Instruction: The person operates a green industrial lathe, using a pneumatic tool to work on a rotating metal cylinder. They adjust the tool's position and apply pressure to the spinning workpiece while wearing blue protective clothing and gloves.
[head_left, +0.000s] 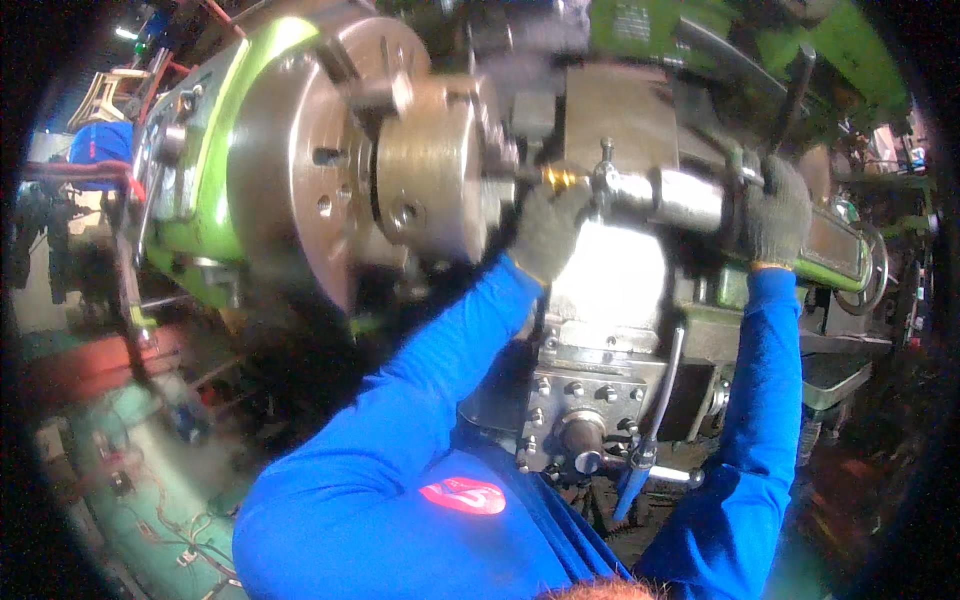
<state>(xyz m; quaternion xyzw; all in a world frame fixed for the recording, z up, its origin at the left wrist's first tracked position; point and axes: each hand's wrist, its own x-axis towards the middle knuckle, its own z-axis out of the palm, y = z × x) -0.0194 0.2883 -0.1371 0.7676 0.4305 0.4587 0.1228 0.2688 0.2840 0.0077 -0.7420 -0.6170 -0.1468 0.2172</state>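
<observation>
gloved hands at the lathe

the left hand [548,225], in a grey knit glove, sits at the middle of the frame with its fingers curled together around the spot where a small brass-coloured piece [562,178] meets the shiny steel barrel [665,196]. the brass piece pokes out just above the glove, between the round steel chuck [430,170] on the left and the barrel on the right. the glove covers most of it, so whether the fingers truly pinch the brass piece or only rest against it cannot be told.

the right hand [778,212], also gloved, is at the upper right, closed around a dark lever [790,95] and the end of the barrel; its fingers wrap tight with no gap showing.

both blue sleeves [440,370] rise from the lower edge. the chuck and its big backing plate [290,170] look smeared. the green machine body [200,170] bends away toward the upper left. below the hands a grey block with bolts [575,395] and a blue-tipped handle [632,480] show partly behind the arms. the far left and right edges fall into dark blur, where shapes are hard to make out.
</observation>
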